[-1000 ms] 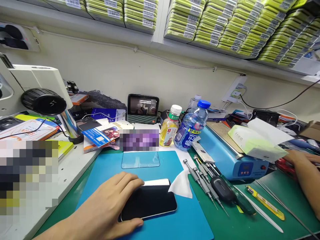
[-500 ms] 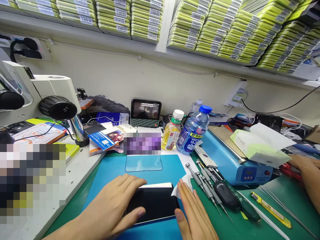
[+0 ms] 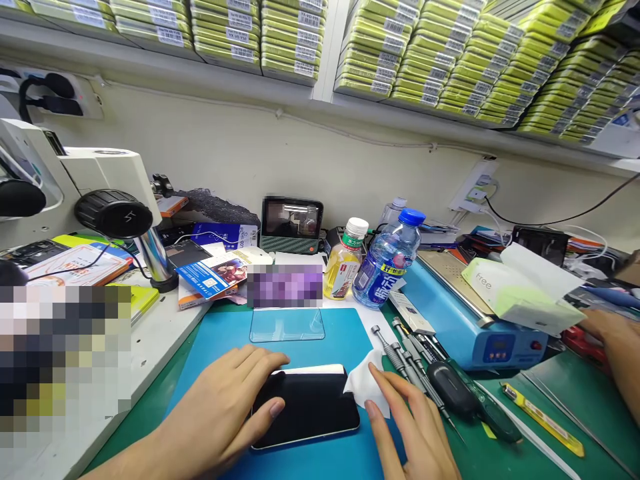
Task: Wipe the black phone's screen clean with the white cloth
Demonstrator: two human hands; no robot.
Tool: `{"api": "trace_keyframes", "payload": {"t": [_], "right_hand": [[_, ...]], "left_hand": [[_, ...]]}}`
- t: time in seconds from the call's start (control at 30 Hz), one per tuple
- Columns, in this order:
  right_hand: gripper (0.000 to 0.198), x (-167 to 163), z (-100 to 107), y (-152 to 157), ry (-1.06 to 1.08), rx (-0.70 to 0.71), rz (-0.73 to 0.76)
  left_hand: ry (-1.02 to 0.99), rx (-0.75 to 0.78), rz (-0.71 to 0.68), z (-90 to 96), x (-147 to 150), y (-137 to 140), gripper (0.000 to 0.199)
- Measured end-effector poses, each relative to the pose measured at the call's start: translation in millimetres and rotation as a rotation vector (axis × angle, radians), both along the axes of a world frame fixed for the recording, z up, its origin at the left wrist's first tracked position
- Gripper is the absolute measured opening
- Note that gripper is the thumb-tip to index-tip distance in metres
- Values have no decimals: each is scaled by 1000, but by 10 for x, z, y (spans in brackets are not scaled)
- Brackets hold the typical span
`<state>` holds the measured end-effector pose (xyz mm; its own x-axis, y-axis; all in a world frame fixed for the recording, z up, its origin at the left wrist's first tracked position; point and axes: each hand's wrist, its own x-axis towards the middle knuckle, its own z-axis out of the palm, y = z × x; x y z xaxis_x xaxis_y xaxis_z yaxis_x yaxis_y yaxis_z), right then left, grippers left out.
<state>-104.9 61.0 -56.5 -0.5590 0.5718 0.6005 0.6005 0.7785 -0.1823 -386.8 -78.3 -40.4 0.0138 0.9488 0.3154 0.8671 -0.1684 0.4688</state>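
Observation:
A phone (image 3: 307, 410) with a black screen lies face up on the blue mat (image 3: 210, 360). My left hand (image 3: 230, 400) grips its left end, thumb over the screen and fingers along the far edge. A white wipe (image 3: 363, 383) sits at the phone's right end, one corner touching it. My right hand (image 3: 413, 423) has index finger and thumb on the wipe, seemingly pinching it; the other fingers are curled. Just behind the phone shows a white strip (image 3: 313, 369), partly hidden. Farther back on the mat lies a clear glass screen protector (image 3: 287, 327) with a dark border.
Screwdrivers (image 3: 410, 360), a black case (image 3: 453, 387) and a yellow cutter (image 3: 543, 419) lie right. Behind them is a blue heating plate (image 3: 505, 350). Bottles (image 3: 387, 260) stand at the back. A microscope stand (image 3: 155, 260) is left. Another person's arm (image 3: 617, 343) reaches in at right.
My right hand has shifted right, away from the phone's edge, its fingers going from flat to bent on the wipe. More of the wipe and the phone's right end shows. My left hand barely moved.

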Motion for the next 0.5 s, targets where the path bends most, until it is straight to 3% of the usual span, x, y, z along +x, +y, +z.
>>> {"api": "trace_keyframes", "payload": {"t": [0.17, 0.5], "right_hand": [[29, -61, 78, 153, -103, 52, 31], [21, -149, 131, 129, 37, 47, 58]], "left_hand": [[-7, 4, -7, 7, -1, 9, 33], [-2, 36, -17, -27, -14, 22, 34]]}}
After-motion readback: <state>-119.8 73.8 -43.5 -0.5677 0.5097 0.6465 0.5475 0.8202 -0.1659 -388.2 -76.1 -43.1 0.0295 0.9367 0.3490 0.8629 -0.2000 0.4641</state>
